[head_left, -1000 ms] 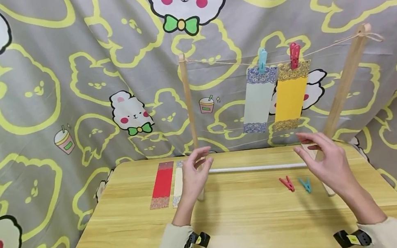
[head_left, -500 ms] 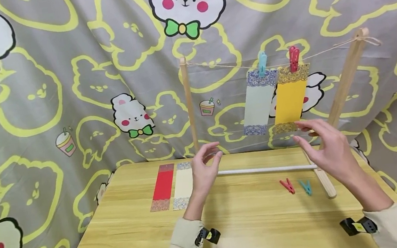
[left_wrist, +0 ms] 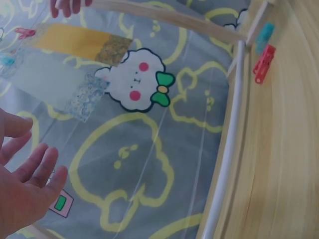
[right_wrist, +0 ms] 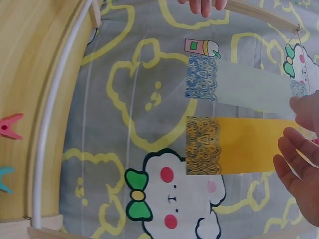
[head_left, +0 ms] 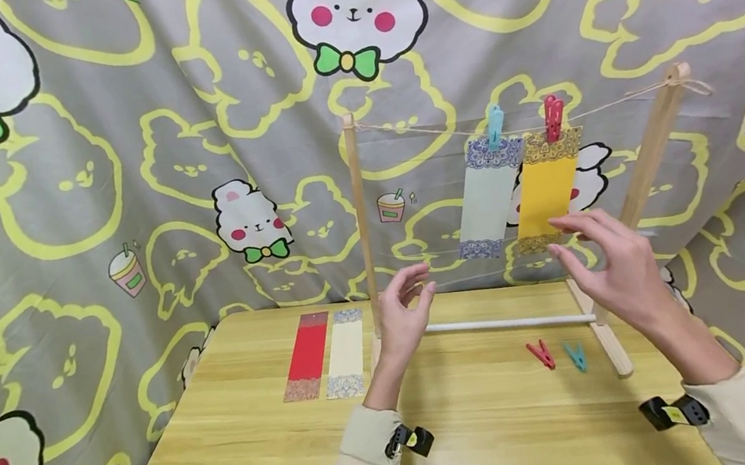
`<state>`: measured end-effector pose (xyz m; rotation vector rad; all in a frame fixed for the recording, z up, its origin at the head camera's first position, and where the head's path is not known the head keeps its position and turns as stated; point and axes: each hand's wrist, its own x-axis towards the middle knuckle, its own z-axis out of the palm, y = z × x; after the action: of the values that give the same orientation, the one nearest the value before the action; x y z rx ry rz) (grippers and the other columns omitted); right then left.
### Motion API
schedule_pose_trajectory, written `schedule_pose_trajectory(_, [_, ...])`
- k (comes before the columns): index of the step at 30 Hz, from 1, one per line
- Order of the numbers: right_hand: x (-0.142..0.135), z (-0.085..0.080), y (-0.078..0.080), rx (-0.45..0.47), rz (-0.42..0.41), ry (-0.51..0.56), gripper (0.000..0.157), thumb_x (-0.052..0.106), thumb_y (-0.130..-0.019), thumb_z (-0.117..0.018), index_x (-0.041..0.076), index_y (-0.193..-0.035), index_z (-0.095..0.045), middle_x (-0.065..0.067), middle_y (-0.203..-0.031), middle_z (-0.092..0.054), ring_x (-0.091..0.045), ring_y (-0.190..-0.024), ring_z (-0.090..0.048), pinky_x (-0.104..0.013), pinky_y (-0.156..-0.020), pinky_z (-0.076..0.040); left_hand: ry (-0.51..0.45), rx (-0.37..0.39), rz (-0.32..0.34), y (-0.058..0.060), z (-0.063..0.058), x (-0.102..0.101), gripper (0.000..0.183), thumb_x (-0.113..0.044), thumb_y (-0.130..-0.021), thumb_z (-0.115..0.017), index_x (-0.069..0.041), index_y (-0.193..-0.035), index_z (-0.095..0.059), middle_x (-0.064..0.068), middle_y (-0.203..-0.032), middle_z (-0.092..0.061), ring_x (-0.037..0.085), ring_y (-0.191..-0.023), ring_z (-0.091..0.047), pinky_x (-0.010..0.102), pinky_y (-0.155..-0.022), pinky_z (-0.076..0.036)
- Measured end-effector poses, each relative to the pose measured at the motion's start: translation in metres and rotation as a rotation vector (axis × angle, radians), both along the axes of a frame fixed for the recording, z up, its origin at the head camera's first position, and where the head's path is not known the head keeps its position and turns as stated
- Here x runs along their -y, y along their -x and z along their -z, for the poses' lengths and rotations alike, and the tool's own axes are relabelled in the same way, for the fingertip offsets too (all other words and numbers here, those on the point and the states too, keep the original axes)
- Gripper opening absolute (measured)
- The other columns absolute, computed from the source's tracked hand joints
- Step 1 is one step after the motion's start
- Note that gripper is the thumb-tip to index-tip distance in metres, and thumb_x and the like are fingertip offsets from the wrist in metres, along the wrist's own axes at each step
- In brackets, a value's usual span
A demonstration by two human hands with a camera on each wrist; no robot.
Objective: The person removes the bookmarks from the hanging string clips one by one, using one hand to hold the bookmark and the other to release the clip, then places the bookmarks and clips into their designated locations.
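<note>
1. Left hand has shifted rightward on my head feed, its fingers loosely bent and the thumb standing apart, nothing between them. The right hand has risen, its thumb spread away from the curved fingers, likewise holding nothing.
2. Far left, I see the red card and, just beside it, the cream card, both flat on the table. The cream card was partly behind the left hand a second ago and now shows whole.
3. Further right, the string bears the pale green card under a blue clothespin, then the yellow card under a red clothespin. I make out no change in how either hangs.
4. On my head view, fingertips of the right hand now cross the yellow card's lower right edge; I cannot tell whether they touch it.
5. Below, a loose red clothespin and a loose blue clothespin lie where they lay, near the right foot of the rack.
6. My judgement: only the hands have moved, so the count holds at two cards hung, two on the table.
</note>
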<state>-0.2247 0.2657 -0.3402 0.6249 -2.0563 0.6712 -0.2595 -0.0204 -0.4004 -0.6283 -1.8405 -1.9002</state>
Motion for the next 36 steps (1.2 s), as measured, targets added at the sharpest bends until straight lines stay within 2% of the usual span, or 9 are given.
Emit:
schedule_pose_trajectory(4, [-0.001, -0.011, 0.003, -0.016, -0.012, -0.024, 0.041, -0.004, -0.081, -0.081, -0.001, -0.12, -0.071, -0.014, -0.111, -0.069, -0.026, -0.095, -0.062, -0.008, -0.089, -0.039, 0.003, 0.006, 0.011, 0.011, 0.01, -0.009, 0.031, 0.013, -0.09, -0.068, 0.013, -0.121, -0.064, 0.027, -0.123, -0.066, 0.044, -0.116, -0.063, 0.056, -0.1, -0.053])
schedule_pose_trajectory(8, [-0.001, -0.022, 0.006, -0.046, -0.021, -0.047, 0.04, -0.003, -0.081, -0.08, -0.002, -0.12, -0.071, -0.016, -0.111, -0.069, -0.027, -0.095, -0.062, -0.008, -0.091, -0.038, 0.023, 0.013, 0.031, 0.015, 0.01, -0.014, 0.033, 0.007, -0.092, -0.07, 0.007, -0.124, -0.065, 0.023, -0.126, -0.066, 0.037, -0.12, -0.063, 0.044, -0.105, -0.052])
schedule_pose_trajectory(16, [0.003, -0.045, 0.012, -0.103, -0.034, -0.066, 0.043, -0.002, -0.079, -0.082, -0.002, -0.121, -0.071, -0.017, -0.111, -0.069, -0.031, -0.096, -0.064, -0.008, -0.091, -0.038, 0.055, -0.011, 0.013, 0.024, 0.012, -0.026, 0.028, 0.0, -0.093, -0.071, 0.001, -0.121, -0.068, 0.013, -0.13, -0.066, 0.023, -0.123, -0.062, 0.038, -0.107, -0.05])
schedule_pose_trajectory(20, [0.003, -0.053, 0.014, -0.113, -0.017, -0.093, 0.043, -0.002, -0.08, -0.082, -0.001, -0.122, -0.071, -0.017, -0.112, -0.069, -0.029, -0.093, -0.063, -0.013, -0.082, -0.041, 0.075, 0.003, 0.008, 0.028, 0.014, -0.032, 0.028, 0.0, -0.093, -0.072, -0.001, -0.121, -0.07, 0.015, -0.132, -0.065, 0.02, -0.124, -0.061, 0.038, -0.106, -0.05])
schedule_pose_trajectory(23, [0.004, -0.058, 0.017, -0.12, -0.013, -0.099, 0.044, -0.003, -0.079, -0.082, -0.001, -0.121, -0.072, -0.017, -0.11, -0.068, -0.027, -0.089, -0.06, -0.023, -0.073, -0.04, 0.071, 0.016, 0.018, 0.029, 0.014, -0.035, 0.03, 0.001, -0.092, -0.072, 0.0, -0.122, -0.069, 0.017, -0.135, -0.064, 0.023, -0.127, -0.06, 0.04, -0.108, -0.049])
schedule_pose_trajectory(25, [0.004, -0.061, 0.019, -0.116, -0.007, -0.098, 0.045, -0.004, -0.079, -0.083, -0.001, -0.122, -0.071, -0.017, -0.109, -0.068, -0.026, -0.088, -0.059, -0.027, -0.071, -0.039, 0.07, 0.025, 0.026, 0.031, 0.013, -0.036, 0.031, 0.001, -0.092, -0.072, 0.0, -0.123, -0.069, 0.014, -0.137, -0.063, 0.025, -0.129, -0.059, 0.041, -0.109, -0.048])
schedule_pose_trajectory(30, [0.006, -0.07, 0.02, -0.089, 0.014, -0.106, 0.047, -0.002, -0.082, -0.082, 0.001, -0.127, -0.069, -0.017, -0.112, -0.067, -0.026, -0.091, -0.059, -0.026, -0.069, -0.037, 0.08, 0.027, 0.04, 0.035, 0.008, -0.039, 0.031, -0.002, -0.093, -0.072, -0.001, -0.123, -0.069, 0.011, -0.141, -0.062, 0.024, -0.134, -0.055, 0.042, -0.111, -0.045])
schedule_pose_trajectory(36, [0.011, -0.08, 0.022, -0.09, 0.007, -0.114, 0.046, -0.002, -0.083, -0.082, 0.0, -0.127, -0.068, -0.017, -0.115, -0.067, -0.03, -0.098, -0.063, -0.025, -0.063, -0.036, 0.109, 0.05, 0.083, 0.04, 0.001, -0.043, 0.031, 0.001, -0.092, -0.071, 0.001, -0.123, -0.069, 0.013, -0.143, -0.06, 0.022, -0.137, -0.052, 0.046, -0.114, -0.042])
